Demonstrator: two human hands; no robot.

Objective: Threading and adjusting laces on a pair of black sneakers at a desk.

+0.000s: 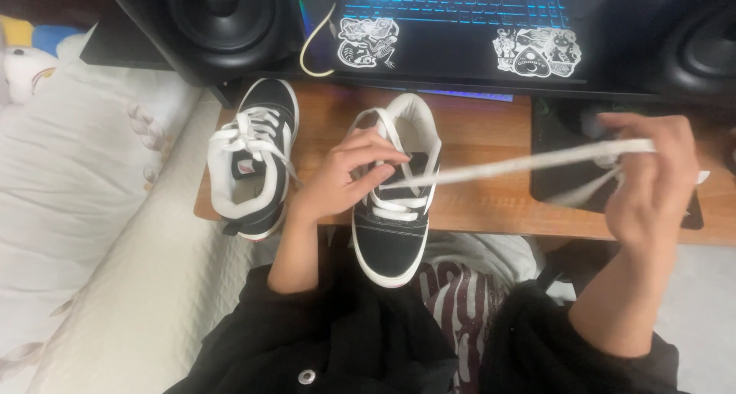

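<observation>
Pinching the eyelets of a black canvas sneaker with white sole (391, 244) at the wooden tabletop (483, 202) edge, the left hand (345, 175) is steadying it while the right hand (652, 179), grip clenched, is stretching its flat white shoelace (521, 164) sideways.

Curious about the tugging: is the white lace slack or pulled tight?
Tight: the flat white shoelace runs straight from the black-and-white canvas sneaker to the right hand, while the left hand steadies the shoe.

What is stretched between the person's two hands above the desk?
In the head view, a white shoelace runs taut from the left hand at the black-and-white shoe to the raised right hand, crossing bare wooden desk.
</observation>
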